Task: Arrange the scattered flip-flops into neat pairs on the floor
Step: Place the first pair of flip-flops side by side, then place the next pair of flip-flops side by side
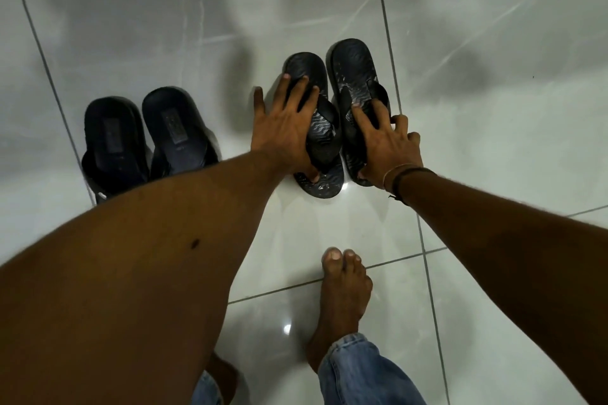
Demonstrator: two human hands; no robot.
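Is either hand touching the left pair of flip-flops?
No, the left hand and right hand both rest on the right pair.

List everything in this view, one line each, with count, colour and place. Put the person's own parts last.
Smooth flip-flops: two, black with dark blue footbeds, side by side on the left, toe ends hidden by the left forearm.
Patterned flip-flops: two, black with wavy tread, side by side at centre, under the hands.
Floor: glossy pale grey tiles with dark grout lines.
Wristbands: a tan one and a black one, on the right wrist.
Jeans: blue, cuffs at bottom centre.
Foot: one bare at bottom centre; another partly hidden by the left arm.
Left hand: spread on the left patterned flip-flop.
Right hand: resting on the right patterned flip-flop.
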